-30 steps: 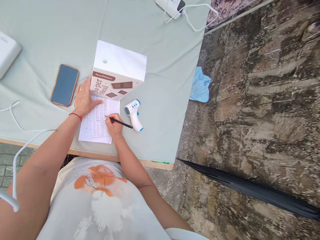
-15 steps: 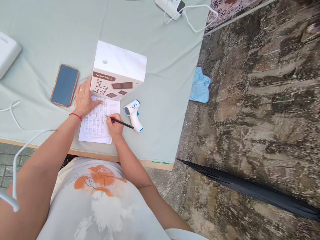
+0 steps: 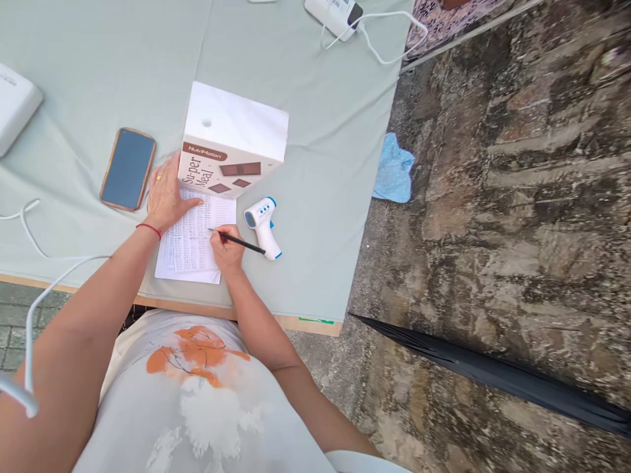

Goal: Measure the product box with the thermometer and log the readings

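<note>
Pinched in my right hand [image 3: 226, 251] is a black pen [image 3: 245, 242], its tip on or just above a sheet of paper [image 3: 190, 246] covered in rows of small writing. My left hand [image 3: 165, 192], with a ring and a red wrist string, lies with its thumb spread over the sheet's upper left. Its fingers run along the left side of a white "NutriMotion" box [image 3: 239, 128] standing at the sheet's top; whether they press on it I cannot tell. Just right of the pen lies a white and blue infrared thermometer [image 3: 265, 226].
A phone [image 3: 128, 169] lies left of my left hand. White devices sit at the far left [image 3: 17, 108] and top [image 3: 335, 16], the latter with a looped cable. Another white cable [image 3: 54, 279] crosses near my left arm. A blue cloth [image 3: 394, 169] hangs at the table's right edge.
The pen and my right hand have shifted very slightly to the right over the sheet. My left hand, the box and the thermometer stay in place.
</note>
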Tool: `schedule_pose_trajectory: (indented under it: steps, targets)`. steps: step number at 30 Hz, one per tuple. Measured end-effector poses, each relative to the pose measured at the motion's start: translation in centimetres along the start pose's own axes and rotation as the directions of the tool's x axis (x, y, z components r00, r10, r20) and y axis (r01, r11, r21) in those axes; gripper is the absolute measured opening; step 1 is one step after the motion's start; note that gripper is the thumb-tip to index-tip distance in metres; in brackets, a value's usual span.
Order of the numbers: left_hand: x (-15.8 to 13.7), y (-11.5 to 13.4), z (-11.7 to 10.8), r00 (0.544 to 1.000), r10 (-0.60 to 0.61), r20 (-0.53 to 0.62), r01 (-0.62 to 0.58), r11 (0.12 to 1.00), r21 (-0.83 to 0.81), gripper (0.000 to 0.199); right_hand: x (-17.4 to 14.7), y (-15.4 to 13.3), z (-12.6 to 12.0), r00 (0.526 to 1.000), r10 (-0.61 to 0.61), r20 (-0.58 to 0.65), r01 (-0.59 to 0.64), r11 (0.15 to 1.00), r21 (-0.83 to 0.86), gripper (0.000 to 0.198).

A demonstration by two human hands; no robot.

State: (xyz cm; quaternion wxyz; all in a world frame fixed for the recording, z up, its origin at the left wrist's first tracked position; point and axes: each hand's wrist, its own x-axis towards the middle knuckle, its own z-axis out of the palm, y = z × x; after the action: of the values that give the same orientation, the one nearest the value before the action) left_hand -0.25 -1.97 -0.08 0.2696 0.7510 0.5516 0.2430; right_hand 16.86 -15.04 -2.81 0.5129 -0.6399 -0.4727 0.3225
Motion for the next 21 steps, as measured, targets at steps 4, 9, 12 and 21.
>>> schedule_pose_trajectory:
  steps: [4,9,12,21]
  targets:
    - [0.03,-0.28,0.14,1.0,0.013,-0.009,-0.013,1.0,-0.019,0.116,0.01,-0.04,0.05,1.0,-0.009,-0.004,0.009,1.0,-0.027,0.015]
    - [0.01,-0.09,0.05,1.0,0.012,-0.007,-0.012,1.0,-0.016,0.112,0.04,-0.12,0.03,1.0,-0.027,-0.007,0.026,0.998,-0.052,0.014]
    - [-0.01,0.23,-0.1,1.0,0.005,-0.006,-0.005,1.0,-0.007,0.11,0.0,-0.15,-0.05,1.0,-0.011,-0.003,0.011,0.999,-0.037,0.013]
    - [-0.03,0.3,-0.17,1.0,-0.002,-0.005,0.001,1.0,-0.018,0.111,-0.12,-0.23,0.12,0.999,-0.009,-0.044,0.008,0.999,-0.043,0.015]
